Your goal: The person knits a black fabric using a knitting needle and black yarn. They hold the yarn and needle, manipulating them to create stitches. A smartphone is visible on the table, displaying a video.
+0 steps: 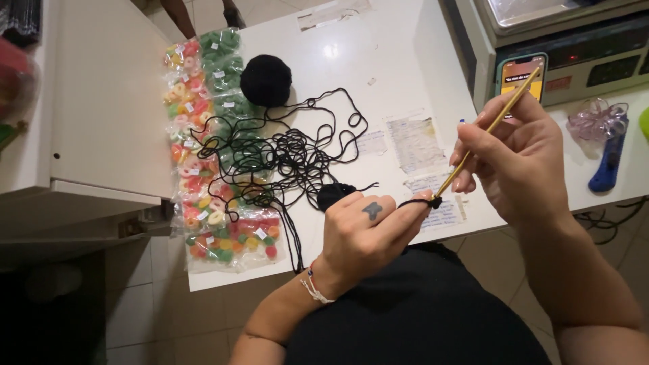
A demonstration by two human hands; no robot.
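Head view: right hand (517, 159) has fingers pressed together around a thin yellow crochet hook (488, 127), a straight smooth rod angled up-right, tip down at the left hand. Left hand (365, 233) has thumb and forefinger pinching a small black knot of crochet work (433, 201) right at the hook tip, other fingers curled in. A white and red string bracelet sits on that wrist.

Black yarn (291, 152) is thin and matte, lying in a loose tangled heap of loops on the white table (378, 74). One strand drops over the table's front edge. A round, fuzzy black yarn ball (266, 80) sits just behind the tangle.

The yarn tangle lies partly over the clear plastic candy bags (209, 169), which hold sugared ring sweets in red, orange, yellow and green and sit in a row along the table's left edge.

Paper scraps (414, 142) are taped flat near the hands. A phone (519, 73) with its screen lit leans on a grey scale (574, 47) at right. A blue-handled tool (608, 169) and a clear ribbon coil (598, 118) lie beyond the right hand.
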